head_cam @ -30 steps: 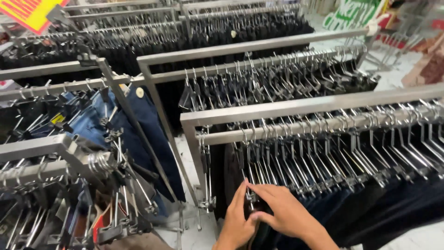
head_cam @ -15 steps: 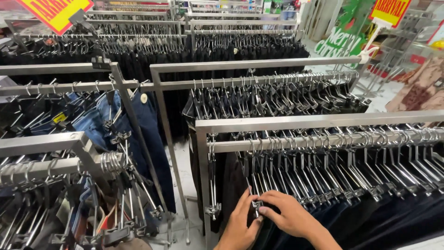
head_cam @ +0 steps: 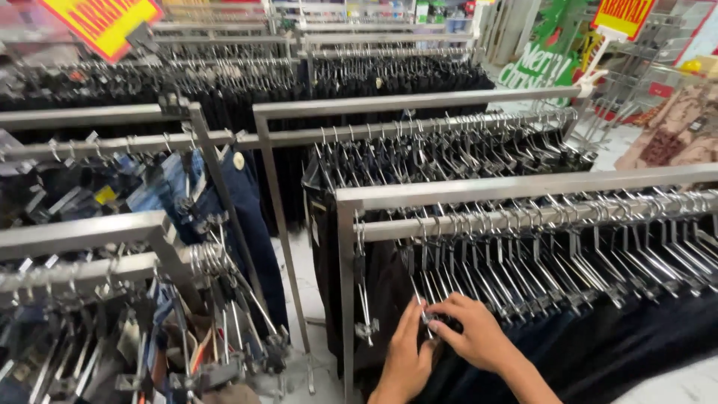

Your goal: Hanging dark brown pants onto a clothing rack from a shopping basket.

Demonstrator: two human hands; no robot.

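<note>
My left hand [head_cam: 407, 352] and right hand [head_cam: 471, 337] meet at a metal clip hanger [head_cam: 425, 313] near the left end of the near rail [head_cam: 523, 217], fingers pinched narrow around its clip. The dark trousers [head_cam: 643, 337] on it hang below, among a full row of like hangers. I judge the clip work is under way, not finished. Left, jeans [head_cam: 187, 202] hang on another rack; far back, more dark garments [head_cam: 389, 75].
</note>
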